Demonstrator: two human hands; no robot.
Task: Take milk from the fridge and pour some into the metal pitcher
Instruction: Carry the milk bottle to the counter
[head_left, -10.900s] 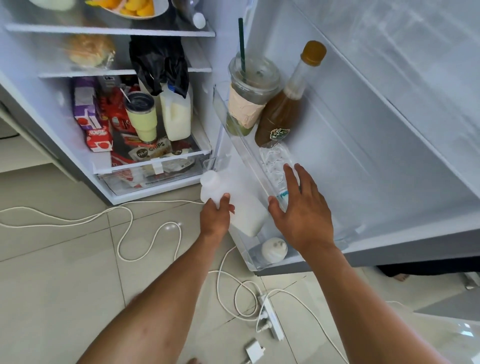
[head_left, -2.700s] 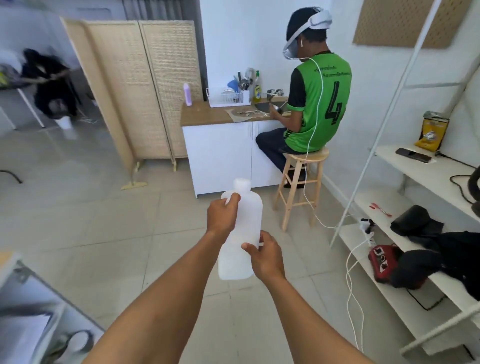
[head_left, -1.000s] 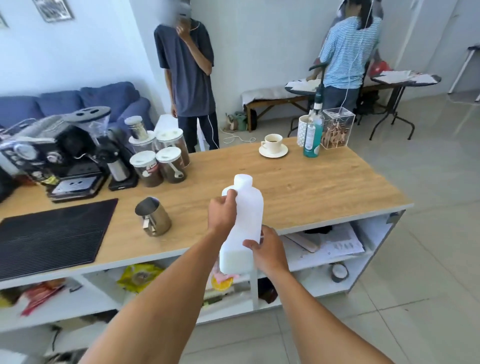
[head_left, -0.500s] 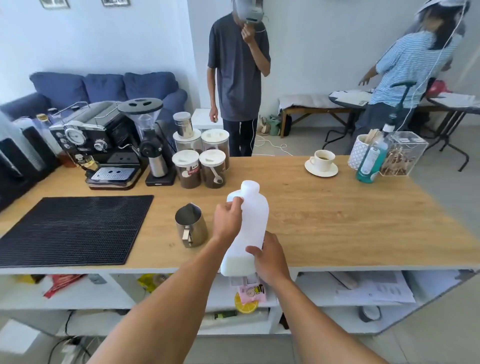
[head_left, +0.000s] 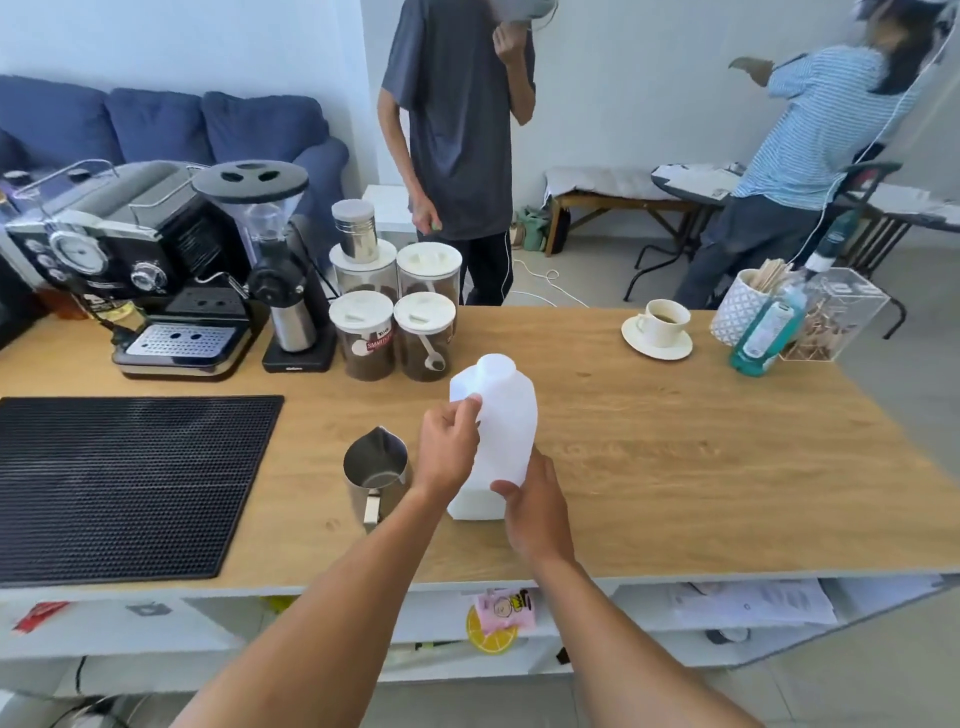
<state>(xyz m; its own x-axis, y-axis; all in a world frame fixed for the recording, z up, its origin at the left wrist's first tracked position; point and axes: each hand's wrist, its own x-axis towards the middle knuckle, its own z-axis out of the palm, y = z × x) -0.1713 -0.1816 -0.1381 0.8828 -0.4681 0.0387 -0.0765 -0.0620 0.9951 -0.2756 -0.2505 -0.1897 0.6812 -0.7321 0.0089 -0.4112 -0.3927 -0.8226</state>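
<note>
Fetch done: milk bottle upright over the surface, right of the metal pitcher. Left hand closed on its handle, right hand cupping its base. Cap on; opening and pouring remain.

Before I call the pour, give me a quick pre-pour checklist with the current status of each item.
1. Milk bottle held in both hands: ok, left hand at the handle, right hand low on its side.
2. Cap off the bottle: not ok, the white cap looks to be on.
3. Metal pitcher upright, mouth open: ok.
4. Pitcher within reach: ok, just left of the bottle on the wooden counter.
5. Pitcher clean and empty: cannot tell.
6. Milk level in the bottle: cannot tell.
</note>
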